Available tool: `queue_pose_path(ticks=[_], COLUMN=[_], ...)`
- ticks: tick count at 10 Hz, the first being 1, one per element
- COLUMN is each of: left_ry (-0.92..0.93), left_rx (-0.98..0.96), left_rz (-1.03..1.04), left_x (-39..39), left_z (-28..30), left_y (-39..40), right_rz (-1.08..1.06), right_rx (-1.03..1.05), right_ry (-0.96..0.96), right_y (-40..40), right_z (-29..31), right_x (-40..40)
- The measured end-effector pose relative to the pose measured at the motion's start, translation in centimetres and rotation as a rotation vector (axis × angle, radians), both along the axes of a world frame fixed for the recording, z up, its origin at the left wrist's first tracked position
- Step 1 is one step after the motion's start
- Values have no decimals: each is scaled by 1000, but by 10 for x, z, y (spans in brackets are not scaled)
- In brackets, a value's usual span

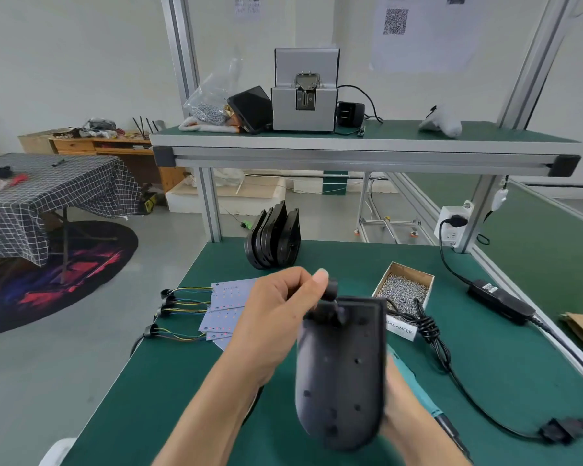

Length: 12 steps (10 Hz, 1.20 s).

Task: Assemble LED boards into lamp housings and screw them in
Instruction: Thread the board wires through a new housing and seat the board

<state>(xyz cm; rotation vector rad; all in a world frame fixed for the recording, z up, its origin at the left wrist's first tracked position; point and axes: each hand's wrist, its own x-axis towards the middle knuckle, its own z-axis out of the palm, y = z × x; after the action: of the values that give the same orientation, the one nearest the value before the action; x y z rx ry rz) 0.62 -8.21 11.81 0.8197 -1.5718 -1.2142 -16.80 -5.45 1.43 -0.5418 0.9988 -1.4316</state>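
A black lamp housing (342,371) is held up above the green bench, its back side with several holes facing me. My right hand (408,415) grips it from behind and below, mostly hidden by it. My left hand (276,317) pinches a small black round part (330,289) at the housing's top end. Several LED boards (228,306) with coloured wires and black grommets lie to the left. More black housings (275,238) stand stacked at the back of the bench. A teal electric screwdriver (414,388) lies under my right hand.
A cardboard box of screws (403,287) sits right of the housing, with a coiled black cable (429,331) and power adapter (500,301) beyond. A screw feeder machine (305,90) stands on the upper shelf. Aluminium frame posts (211,206) border the bench.
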Motion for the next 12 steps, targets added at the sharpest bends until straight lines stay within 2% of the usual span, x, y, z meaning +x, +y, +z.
queue_pose_path(ticks=[1, 2, 3, 4, 5, 7, 8, 9, 12], left_ry=[-44, -187, -294, -342, -336, -502, -542, -536, -574], left_rx=[-39, -102, -134, -186, -170, -250, -260, -231, -248], left_rz=[28, 83, 93, 64, 21, 121, 148, 138, 109], left_x=[6, 10, 5, -4, -4, -1, -6, -9, -18], left_z=[3, -1, -7, -10, -12, -19, -20, -20, -14], left_y=[0, -1, -4, -5, -6, -4, -1, -1, 2], right_rz=[-45, -294, -312, -168, -107, -54, -70, -141, -299], right_rx=[-60, -242, -545, -694, -687, -494, -415, -401, -290], right_ry=[21, 245, 803, 1270, 1304, 1204, 1125, 1127, 1231], right_y=[-1, 6, 18, 15, 10, 13, 17, 23, 32], right_z=[3, 29, 53, 73, 78, 77, 76, 75, 64], right_x=[-4, -21, -20, -1, 12, 19, 21, 23, 29])
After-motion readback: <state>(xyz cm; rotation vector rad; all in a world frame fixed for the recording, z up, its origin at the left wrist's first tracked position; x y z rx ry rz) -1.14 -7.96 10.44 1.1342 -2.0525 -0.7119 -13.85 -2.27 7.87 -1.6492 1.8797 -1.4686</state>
